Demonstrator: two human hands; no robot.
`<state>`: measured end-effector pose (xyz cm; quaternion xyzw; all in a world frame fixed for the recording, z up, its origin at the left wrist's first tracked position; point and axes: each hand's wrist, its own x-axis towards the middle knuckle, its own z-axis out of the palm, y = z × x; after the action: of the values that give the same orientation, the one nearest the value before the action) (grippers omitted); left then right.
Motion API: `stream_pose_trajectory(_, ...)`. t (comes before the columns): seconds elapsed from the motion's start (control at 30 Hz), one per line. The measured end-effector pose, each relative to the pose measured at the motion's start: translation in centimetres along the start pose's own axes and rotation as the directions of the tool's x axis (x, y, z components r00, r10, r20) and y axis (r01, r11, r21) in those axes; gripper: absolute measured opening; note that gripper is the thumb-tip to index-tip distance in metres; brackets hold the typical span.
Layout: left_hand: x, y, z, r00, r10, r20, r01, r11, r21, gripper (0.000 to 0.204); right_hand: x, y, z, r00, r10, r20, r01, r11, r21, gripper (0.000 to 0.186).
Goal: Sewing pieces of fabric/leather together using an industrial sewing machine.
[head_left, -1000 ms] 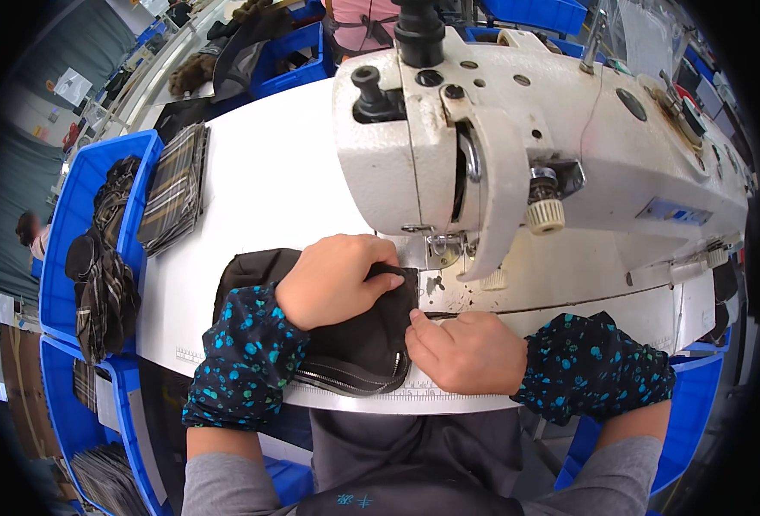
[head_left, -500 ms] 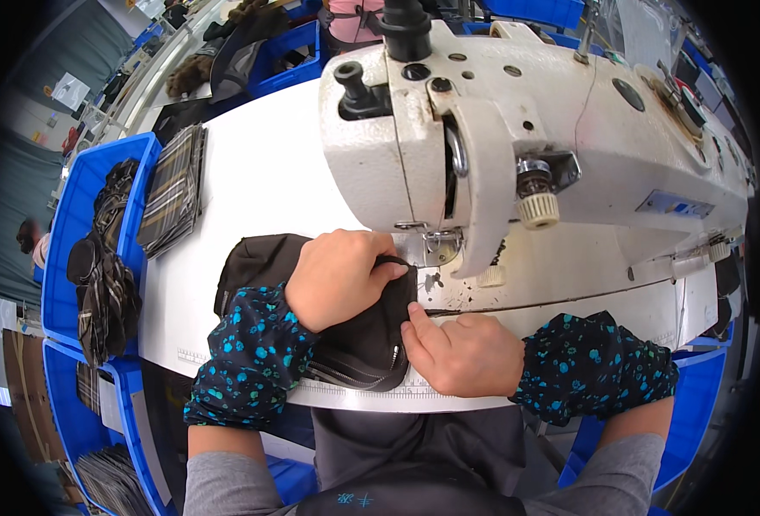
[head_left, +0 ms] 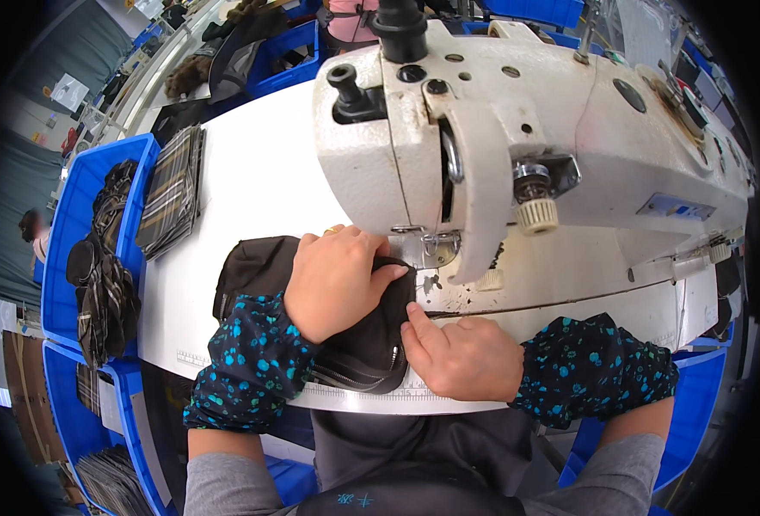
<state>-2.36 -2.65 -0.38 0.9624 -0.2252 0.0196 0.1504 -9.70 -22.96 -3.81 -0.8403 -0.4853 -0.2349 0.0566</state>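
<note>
A dark brown zippered fabric piece (head_left: 364, 346) lies on the white sewing table, just left of and in front of the sewing machine's needle area. My left hand (head_left: 335, 285) rests on top of it, closed, with the thumb pressing the far right corner and the other fingers curled on the cloth. At the fabric's right edge, my right hand (head_left: 467, 354) is closed, index finger and thumb pinching the border. A metal zipper (head_left: 354, 379) runs along the near edge. The presser foot (head_left: 436, 249) stands just beyond the corner; whether cloth is under it cannot be told.
The white sewing machine (head_left: 483, 129) arches over the far right. Folded plaid cloth (head_left: 172, 193) is stacked at the left, beside a blue bin (head_left: 70, 258) of dark pieces. A ruler strip (head_left: 414, 397) follows the table's front edge.
My left hand has tilted slightly, showing more of its far fingers. The fabric and my right hand have barely moved.
</note>
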Motion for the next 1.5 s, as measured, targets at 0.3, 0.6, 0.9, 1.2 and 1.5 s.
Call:
stream_pose_trajectory(0.3, 1.4, -0.6, 0.7, 0.997, 0.005, 0.081, 0.008, 0.987, -0.16, 0.023, -0.2, 0.3, 0.2, 0.999, 0.037, 0.001, -0.037, 0.999, -0.04, 0.024)
stream_pose_trajectory(0.6, 4.0, -2.2, 3.0, 0.984, 0.151, -0.094, -0.167, 0.968, -0.185, 0.027, 0.1, 1.3, 0.5, 0.992, 0.121, 0.046, -0.115, 0.986, -0.123, 0.024)
stream_pose_trajectory(0.9, 4.0, -2.9, 3.1, 0.937, 0.324, -0.131, -0.344, 0.922, -0.179, 0.022, -0.1, 1.4, 0.2, 0.981, 0.175, 0.079, -0.173, 0.984, -0.031, 0.023)
stream_pose_trajectory(1.2, 5.0, -4.2, 3.0, 0.906, 0.398, -0.144, -0.423, 0.874, -0.239, 0.027, 0.2, 2.7, 1.2, 0.979, 0.194, -0.069, -0.195, 0.981, -0.006, 0.01)
stream_pose_trajectory(1.5, -2.5, 1.5, -1.5, 0.917, 0.399, 0.023, -0.398, 0.917, -0.04, 0.046, 0.4, 3.4, 1.2, 0.953, 0.274, -0.13, -0.261, 0.96, 0.105, 0.007)
